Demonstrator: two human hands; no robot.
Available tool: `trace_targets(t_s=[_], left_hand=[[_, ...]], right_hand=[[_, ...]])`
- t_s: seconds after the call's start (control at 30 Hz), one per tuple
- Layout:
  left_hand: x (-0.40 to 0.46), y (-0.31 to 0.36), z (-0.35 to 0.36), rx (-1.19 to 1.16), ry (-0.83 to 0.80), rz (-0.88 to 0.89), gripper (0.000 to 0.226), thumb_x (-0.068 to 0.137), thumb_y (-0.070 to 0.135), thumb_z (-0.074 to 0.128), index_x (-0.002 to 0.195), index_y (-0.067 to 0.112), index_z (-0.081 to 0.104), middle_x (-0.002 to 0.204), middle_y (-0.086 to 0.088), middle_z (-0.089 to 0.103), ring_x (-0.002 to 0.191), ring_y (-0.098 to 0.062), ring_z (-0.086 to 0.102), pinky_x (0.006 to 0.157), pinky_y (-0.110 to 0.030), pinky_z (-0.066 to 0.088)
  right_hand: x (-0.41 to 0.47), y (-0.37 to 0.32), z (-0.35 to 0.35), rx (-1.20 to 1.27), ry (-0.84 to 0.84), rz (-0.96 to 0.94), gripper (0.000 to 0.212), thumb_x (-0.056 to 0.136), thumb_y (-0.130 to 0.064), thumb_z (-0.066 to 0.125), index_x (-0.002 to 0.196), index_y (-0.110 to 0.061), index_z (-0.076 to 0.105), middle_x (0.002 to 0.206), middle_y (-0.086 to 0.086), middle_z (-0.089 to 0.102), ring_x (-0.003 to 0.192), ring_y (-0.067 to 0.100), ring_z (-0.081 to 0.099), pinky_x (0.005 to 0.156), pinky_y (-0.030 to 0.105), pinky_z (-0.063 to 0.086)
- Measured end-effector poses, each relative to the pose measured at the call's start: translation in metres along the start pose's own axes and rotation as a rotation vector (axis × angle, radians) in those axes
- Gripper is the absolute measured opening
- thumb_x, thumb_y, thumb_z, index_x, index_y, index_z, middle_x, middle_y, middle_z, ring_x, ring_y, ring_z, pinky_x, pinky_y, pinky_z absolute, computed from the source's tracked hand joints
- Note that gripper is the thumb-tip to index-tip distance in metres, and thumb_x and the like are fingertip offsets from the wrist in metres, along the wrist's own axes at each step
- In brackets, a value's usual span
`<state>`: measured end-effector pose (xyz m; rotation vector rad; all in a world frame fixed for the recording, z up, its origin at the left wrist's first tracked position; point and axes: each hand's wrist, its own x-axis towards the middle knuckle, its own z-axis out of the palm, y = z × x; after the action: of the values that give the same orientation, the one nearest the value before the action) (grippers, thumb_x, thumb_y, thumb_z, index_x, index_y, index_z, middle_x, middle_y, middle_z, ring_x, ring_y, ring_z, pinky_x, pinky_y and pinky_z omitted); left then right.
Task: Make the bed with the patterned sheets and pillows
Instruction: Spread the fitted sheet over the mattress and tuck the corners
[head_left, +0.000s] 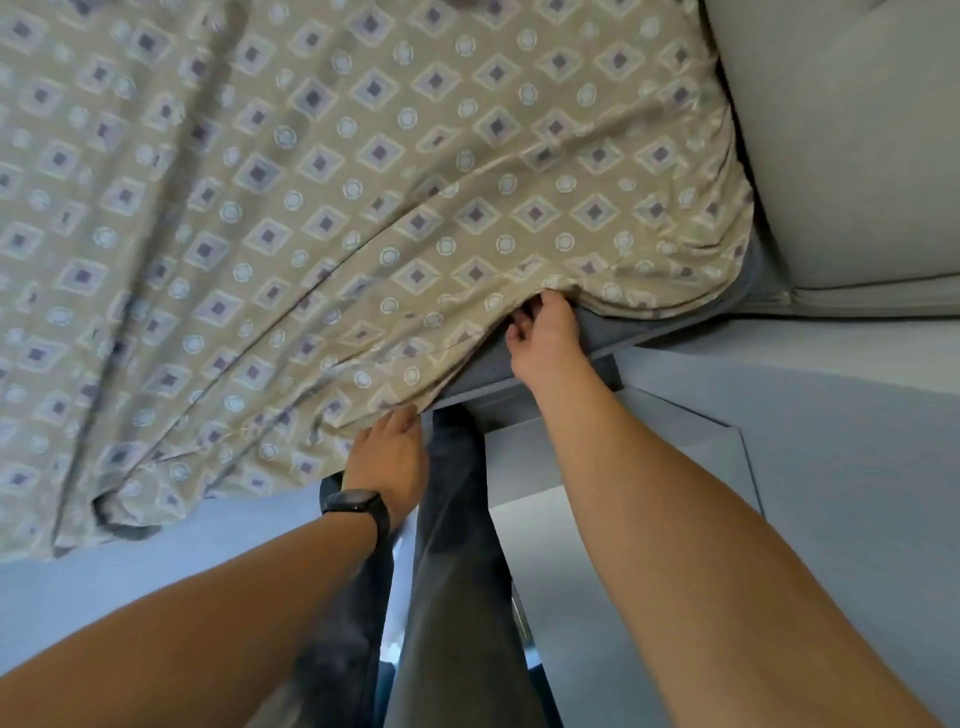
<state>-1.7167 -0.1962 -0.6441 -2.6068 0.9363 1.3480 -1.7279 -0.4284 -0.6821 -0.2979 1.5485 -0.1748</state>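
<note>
Here both the left hand (389, 457) and right hand (545, 338) pinch the patterned sheet's (311, 208) near edge

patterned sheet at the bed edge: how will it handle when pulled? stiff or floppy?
Likely floppy: the patterned sheet bunches where the right hand pinches it and drapes off the edge by the left hand. Probably light, since long creases fan out from the right hand's pinch. It may slide, baring the grey mattress.

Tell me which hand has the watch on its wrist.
The left hand: a black watch sits on its wrist as it holds the sheet edge. The right hand, bare-wristed, grips the sheet nearer the corner.
</note>
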Motion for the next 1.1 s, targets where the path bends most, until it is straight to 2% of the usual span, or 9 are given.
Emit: trace_targets(t_s=[0.1,0.2,0.3,0.43,0.53,0.63,0.77,0.9,1.1], left_hand=[[-0.005,0.003,-0.008,-0.169,0.090,0.087,0.028,0.099,0.016,0.048,0.119,0.011,0.067,0.127,-0.003,0.060,0.104,-0.028,0.059,0.089,-0.035,0.047],[-0.018,0.019,-0.020,-0.325,0.027,0.120,0.025,0.095,0.016,0.056,0.119,0.017,0.065,0.112,-0.003,0.062,0.096,-0.025,0.061,0.081,-0.029,0.045],[-0.037,0.033,-0.022,-0.410,-0.189,0.097,0.032,0.089,0.011,0.060,0.119,0.020,0.056,0.099,-0.001,0.062,0.087,-0.022,0.061,0.066,-0.017,0.041],[-0.059,0.047,-0.009,-0.490,-0.430,0.065,0.029,0.089,0.003,0.060,0.111,0.021,0.053,0.086,0.004,0.055,0.067,-0.005,0.050,0.057,-0.008,0.041],[-0.067,0.050,0.004,-0.426,-0.455,0.075,0.029,0.092,0.007,0.059,0.118,0.020,0.061,0.096,0.005,0.060,0.085,-0.010,0.059,0.074,-0.014,0.046],[-0.064,0.046,0.004,-0.305,-0.455,0.050,0.035,0.096,0.020,0.059,0.130,0.020,0.060,0.121,-0.001,0.061,0.107,-0.021,0.060,0.089,-0.025,0.047],[-0.064,0.039,-0.032,-0.311,-0.432,-0.042,0.032,0.098,0.019,0.052,0.129,0.018,0.060,0.124,-0.008,0.063,0.095,-0.021,0.062,0.075,-0.024,0.050],[-0.084,0.028,-0.093,-0.226,-0.350,-0.046,0.038,0.097,0.021,0.050,0.134,0.022,0.060,0.137,-0.007,0.059,0.122,-0.026,0.056,0.102,-0.033,0.046],[-0.181,0.009,-0.187,-0.392,-0.139,-0.035,0.031,0.101,0.022,0.044,0.127,0.023,0.061,0.131,-0.004,0.062,0.110,-0.019,0.057,0.094,-0.028,0.044]], right_hand=[[-0.001,-0.014,0.006,-0.010,-0.041,-0.037,0.014,0.098,-0.029,0.054,0.093,-0.021,0.064,0.083,-0.006,0.060,0.065,0.009,0.046,0.055,0.023,0.039],[0.007,-0.013,-0.010,-0.039,0.032,-0.071,0.048,0.080,-0.053,0.062,0.117,-0.023,0.069,0.109,0.000,0.072,0.094,0.025,0.069,0.088,0.041,0.057],[-0.001,-0.006,-0.051,-0.063,0.137,-0.086,0.056,0.085,-0.059,0.055,0.127,-0.023,0.065,0.123,0.003,0.069,0.104,0.030,0.067,0.096,0.049,0.055],[-0.044,0.006,-0.118,-0.301,0.459,-0.169,0.021,0.102,-0.025,0.049,0.114,-0.010,0.059,0.118,0.014,0.067,0.102,0.033,0.065,0.083,0.038,0.052],[-0.050,0.015,-0.153,-0.586,0.674,-0.223,0.030,0.100,-0.008,0.053,0.129,-0.005,0.047,0.138,0.022,0.049,0.119,0.043,0.055,0.089,0.045,0.046],[-0.052,0.022,-0.156,-0.893,0.650,-0.212,0.044,0.096,-0.011,0.058,0.134,-0.015,0.037,0.144,0.018,0.032,0.126,0.042,0.041,0.099,0.049,0.041],[-0.075,0.024,-0.132,-1.089,0.589,-0.208,0.051,0.093,-0.018,0.056,0.136,-0.022,0.029,0.141,0.013,0.025,0.121,0.035,0.034,0.100,0.046,0.029],[-0.127,0.041,-0.107,-1.242,0.312,-0.239,0.049,0.095,-0.031,0.053,0.140,-0.028,0.034,0.150,0.009,0.022,0.132,0.034,0.030,0.109,0.048,0.029],[-0.264,0.065,-0.041,-1.362,0.093,-0.467,0.041,0.097,-0.029,0.054,0.135,-0.027,0.038,0.149,0.009,0.025,0.133,0.034,0.031,0.108,0.045,0.037]])
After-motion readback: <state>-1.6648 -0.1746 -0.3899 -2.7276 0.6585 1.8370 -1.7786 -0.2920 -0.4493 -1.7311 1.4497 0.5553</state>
